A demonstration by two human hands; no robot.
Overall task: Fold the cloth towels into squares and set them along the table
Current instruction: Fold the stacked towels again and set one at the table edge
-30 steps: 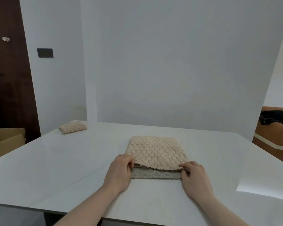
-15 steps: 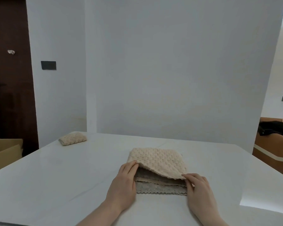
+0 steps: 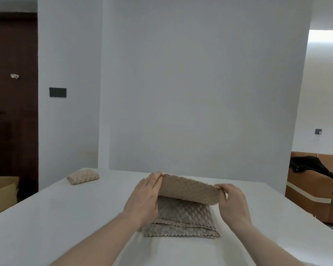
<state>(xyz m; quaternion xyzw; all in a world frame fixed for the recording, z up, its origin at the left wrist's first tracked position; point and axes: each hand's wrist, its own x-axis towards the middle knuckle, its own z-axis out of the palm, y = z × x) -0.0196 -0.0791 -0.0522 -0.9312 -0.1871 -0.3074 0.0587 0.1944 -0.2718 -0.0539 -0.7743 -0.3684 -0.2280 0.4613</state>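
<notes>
A beige waffle-textured towel (image 3: pixel 183 214) lies in the middle of the white table (image 3: pixel 46 217), partly folded. My left hand (image 3: pixel 144 200) holds the left end of its top layer, fingers up along the edge. My right hand (image 3: pixel 233 204) pinches the right end of that layer. Between them the top layer (image 3: pixel 188 191) is lifted off the lower layers, whose scalloped near edges show. A second towel (image 3: pixel 83 176), folded into a small square, sits at the table's far left corner.
A white wall panel (image 3: pixel 200 93) rises right behind the table's far edge. A cardboard box (image 3: pixel 0 194) stands off the left side. At the right stands a brown sofa (image 3: pixel 313 189) with a black garment (image 3: pixel 315 167) on it.
Both hands have raised the towel's top layer from the stack and carried it up and away from me. The camera has tilted upward.
</notes>
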